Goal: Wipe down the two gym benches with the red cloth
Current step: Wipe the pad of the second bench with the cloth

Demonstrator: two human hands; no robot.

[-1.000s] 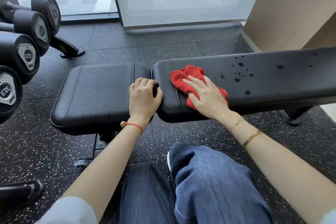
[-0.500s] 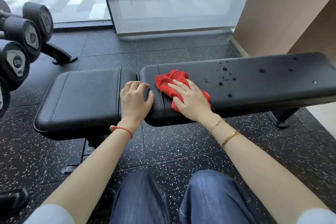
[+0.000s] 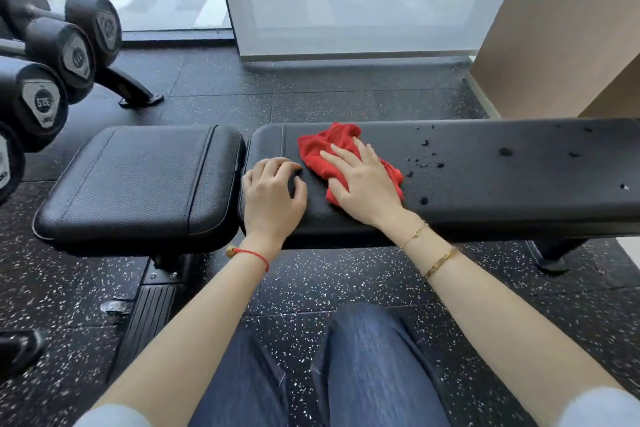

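Speckled black rubber flooring (image 3: pixel 346 104) runs under a padded black bench (image 3: pixel 485 191) that crosses the view, with a glass wall (image 3: pixel 346 10) beyond it and a rack of dumbbells (image 3: pixel 52 73) off its seat end. On the bench, the short seat pad (image 3: pixel 138 180) sits just beside the long back pad, a narrow gap between them. Near that gap, on the long pad, lies the red cloth (image 3: pixel 329 152), bunched and flattened under the right hand (image 3: pixel 363 191), whose fingers are straight and spread, pressing down and not curled round the fabric. Beside the cloth, closer to the gap, the left hand (image 3: pixel 273 198) rests on the pad with fingers loosely curled, holding nothing. Dark specks and drops (image 3: pixel 429 163) dot the pad on the far side of the cloth from the gap, touching none of it yet. Judging from this, only the end of the pad has been covered. With the palm merely pressing, the cloth could slide out from under the fingers or roll up on the grained vinyl during a stroke; a bunched cloth may also smear the drops into streaks or push the crumbs off the bench edge onto the floor. Whether a second bench stands nearby cannot be told.
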